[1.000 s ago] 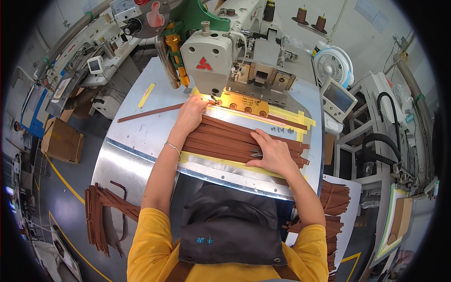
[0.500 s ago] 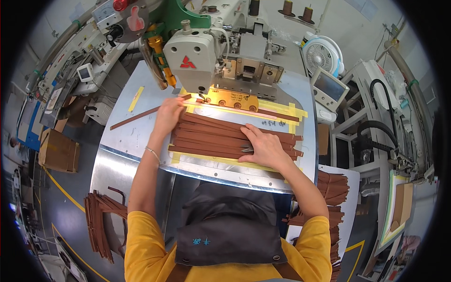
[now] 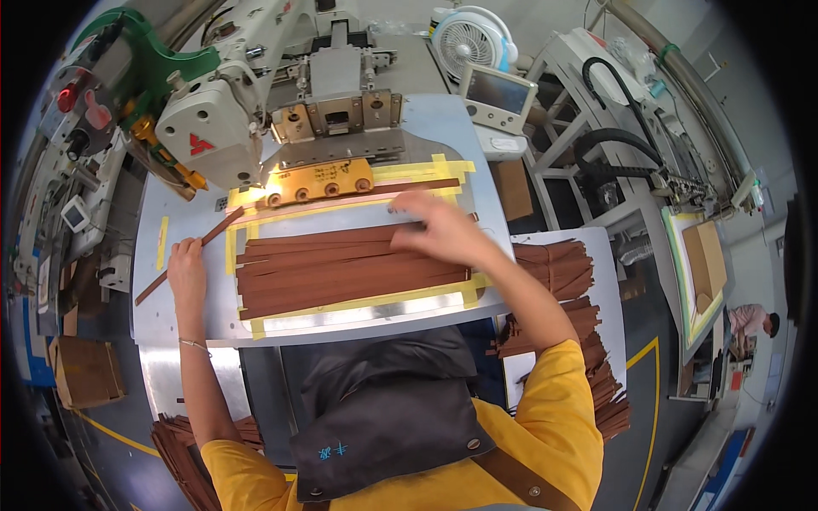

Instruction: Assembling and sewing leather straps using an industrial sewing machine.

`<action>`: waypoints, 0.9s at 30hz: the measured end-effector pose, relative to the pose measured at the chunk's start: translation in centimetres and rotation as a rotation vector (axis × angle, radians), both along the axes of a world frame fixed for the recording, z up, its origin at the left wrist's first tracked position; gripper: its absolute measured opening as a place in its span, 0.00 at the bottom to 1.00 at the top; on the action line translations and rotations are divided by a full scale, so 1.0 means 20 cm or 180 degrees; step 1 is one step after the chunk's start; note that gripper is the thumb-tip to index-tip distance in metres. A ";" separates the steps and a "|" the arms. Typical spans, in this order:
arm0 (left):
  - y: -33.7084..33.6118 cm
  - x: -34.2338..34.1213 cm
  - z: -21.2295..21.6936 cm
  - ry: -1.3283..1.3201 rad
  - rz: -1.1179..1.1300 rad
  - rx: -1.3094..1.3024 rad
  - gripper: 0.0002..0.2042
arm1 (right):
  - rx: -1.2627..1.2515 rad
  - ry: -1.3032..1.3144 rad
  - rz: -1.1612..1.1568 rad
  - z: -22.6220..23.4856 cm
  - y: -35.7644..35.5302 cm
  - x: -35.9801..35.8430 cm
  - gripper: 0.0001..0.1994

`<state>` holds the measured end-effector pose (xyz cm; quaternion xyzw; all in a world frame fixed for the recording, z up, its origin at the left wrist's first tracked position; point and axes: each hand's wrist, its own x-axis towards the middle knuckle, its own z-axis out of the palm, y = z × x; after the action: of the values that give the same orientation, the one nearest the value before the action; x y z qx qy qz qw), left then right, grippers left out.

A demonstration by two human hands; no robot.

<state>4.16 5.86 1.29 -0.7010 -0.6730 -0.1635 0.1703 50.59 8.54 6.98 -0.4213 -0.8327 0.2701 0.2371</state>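
At nine o'clock from the pile (image 3: 324, 266), our left hand (image 3: 187, 266) pinches a brown strip (image 3: 223, 226), likely for positioning; our right hand (image 3: 443, 228), at two, blurs too much to judge its fingers. Next calls for steady aligning.

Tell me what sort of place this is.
Likely a sewing workshop or factory floor: an industrial sewing machine, flat brown strips laid side by side, and yellow floor marking.

A white fan (image 3: 463, 44) stands at the back, a cardboard box (image 3: 86, 371) sits over on the left, yellow lines (image 3: 642, 354) cross the grey floor (image 3: 641, 417), and someone in pink (image 3: 748, 318) is far off right.
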 end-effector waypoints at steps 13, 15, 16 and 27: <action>0.11 0.93 0.25 -0.0735 -0.1872 0.0099 0.15 | -0.0563 0.0440 -0.1069 0.08 0.07 0.40 0.06; 0.10 1.03 0.27 -0.0615 -0.1917 0.0111 0.15 | -0.0655 0.0653 -0.0888 0.16 -0.03 0.38 0.06; 0.10 1.05 0.26 -0.0501 -0.1971 0.0119 0.14 | -0.0876 0.1111 -0.0547 0.16 -0.07 0.36 0.06; -0.08 0.12 0.02 -0.1540 -0.0491 0.0109 0.01 | -0.0488 0.0016 -0.0929 -0.08 -0.09 0.38 0.08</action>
<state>6.58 4.35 1.68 -0.6878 -0.6358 -0.3503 0.0031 58.29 6.78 5.36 -0.5539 -0.7390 0.2965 0.2430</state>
